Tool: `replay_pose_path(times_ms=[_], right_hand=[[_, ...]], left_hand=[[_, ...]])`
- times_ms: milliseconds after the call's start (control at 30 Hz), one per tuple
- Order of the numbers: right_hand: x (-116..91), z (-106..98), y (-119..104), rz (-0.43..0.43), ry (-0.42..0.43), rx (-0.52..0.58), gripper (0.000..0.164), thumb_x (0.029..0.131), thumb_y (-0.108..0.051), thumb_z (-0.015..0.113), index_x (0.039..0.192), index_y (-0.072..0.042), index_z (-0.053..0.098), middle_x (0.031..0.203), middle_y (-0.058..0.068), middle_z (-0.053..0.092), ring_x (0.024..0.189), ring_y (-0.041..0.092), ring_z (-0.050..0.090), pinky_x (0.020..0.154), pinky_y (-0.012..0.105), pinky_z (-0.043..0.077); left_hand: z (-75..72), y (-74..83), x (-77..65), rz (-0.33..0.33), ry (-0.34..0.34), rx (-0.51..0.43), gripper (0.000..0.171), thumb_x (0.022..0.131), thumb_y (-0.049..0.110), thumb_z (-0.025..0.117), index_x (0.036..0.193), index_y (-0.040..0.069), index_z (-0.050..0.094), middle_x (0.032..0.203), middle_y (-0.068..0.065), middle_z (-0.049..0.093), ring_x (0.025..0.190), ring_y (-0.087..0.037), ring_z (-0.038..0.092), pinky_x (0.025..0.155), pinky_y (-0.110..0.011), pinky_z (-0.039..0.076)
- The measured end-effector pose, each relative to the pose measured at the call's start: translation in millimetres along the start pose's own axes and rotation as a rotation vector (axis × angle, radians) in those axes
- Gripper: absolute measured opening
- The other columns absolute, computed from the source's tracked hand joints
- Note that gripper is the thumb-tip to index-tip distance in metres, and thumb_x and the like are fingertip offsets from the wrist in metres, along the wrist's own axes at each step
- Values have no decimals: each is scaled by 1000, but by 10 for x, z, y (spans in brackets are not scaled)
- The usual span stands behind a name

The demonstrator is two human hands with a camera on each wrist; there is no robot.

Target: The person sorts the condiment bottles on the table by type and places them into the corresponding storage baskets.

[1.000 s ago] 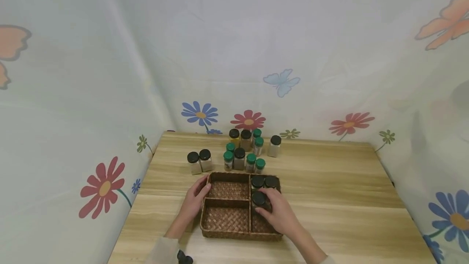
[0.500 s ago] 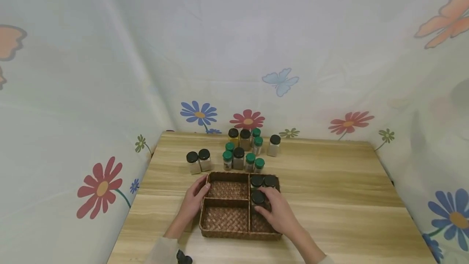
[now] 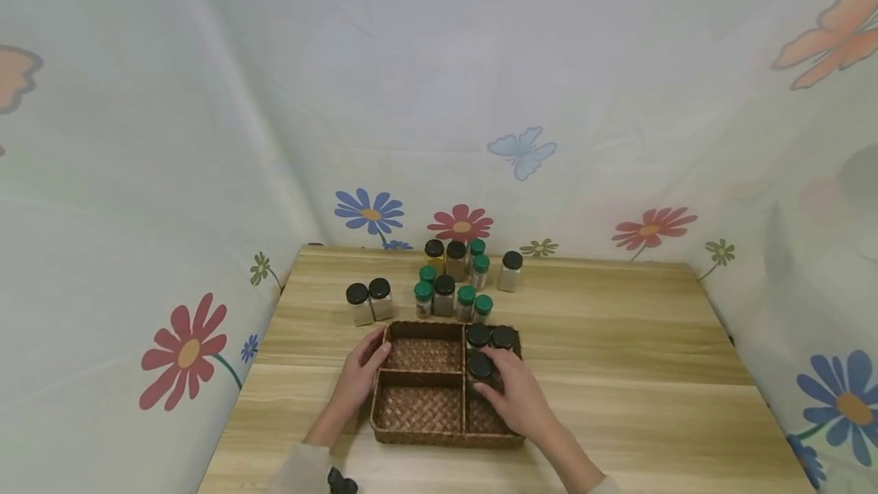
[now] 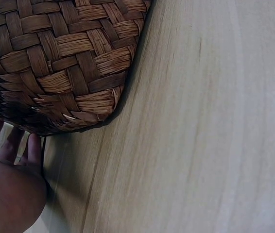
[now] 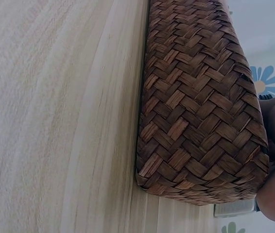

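A brown woven tray [image 3: 417, 439] with three compartments lies on the table. My left hand [image 3: 360, 373] holds its left wall near the far corner, thumb at the rim; the left wrist view shows fingers [image 4: 10, 145] beside the woven corner. In the right compartment, my right hand [image 3: 516, 391] grips a black-lidded spice jar [image 3: 480, 364] by its side, thumb in front. Behind that jar stand two more black-lidded jars, a left one [image 3: 478, 335] and a right one [image 3: 503, 337]. The tray's side wall [image 5: 200, 107] hides most of the right hand's grip in the right wrist view.
Beyond the tray stands a cluster of green-lidded jars [image 3: 423, 300] and black-lidded jars [image 3: 444, 296]. Two pale jars [image 3: 370, 302] are to the left, another [image 3: 511, 273] to the right. A black object [image 3: 341, 481] lies by the left sleeve. A floral curtain [image 3: 439, 97] surrounds the table.
The whole scene shifts slightly left in the head view. Both hands keep their places on the tray and the jar, with no other clear movement.
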State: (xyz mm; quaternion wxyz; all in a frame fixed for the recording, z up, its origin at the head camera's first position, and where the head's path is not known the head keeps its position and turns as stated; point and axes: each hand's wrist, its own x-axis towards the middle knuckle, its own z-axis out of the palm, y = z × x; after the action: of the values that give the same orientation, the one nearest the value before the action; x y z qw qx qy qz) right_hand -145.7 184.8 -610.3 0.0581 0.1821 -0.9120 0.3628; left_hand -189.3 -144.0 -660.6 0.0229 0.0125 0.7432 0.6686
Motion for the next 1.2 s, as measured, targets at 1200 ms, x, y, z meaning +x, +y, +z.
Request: replay_pose_path(times_ms=[1200], right_hand=[[54, -870, 384, -5, 151, 43, 29, 102, -18, 75, 126, -3, 68, 116, 9, 74, 105, 24, 70, 86, 48, 60]], left_hand=[[8, -87, 46, -13, 25, 3, 55, 109, 32, 63, 157, 9, 51, 160, -16, 50, 148, -32, 45, 120, -44, 38]])
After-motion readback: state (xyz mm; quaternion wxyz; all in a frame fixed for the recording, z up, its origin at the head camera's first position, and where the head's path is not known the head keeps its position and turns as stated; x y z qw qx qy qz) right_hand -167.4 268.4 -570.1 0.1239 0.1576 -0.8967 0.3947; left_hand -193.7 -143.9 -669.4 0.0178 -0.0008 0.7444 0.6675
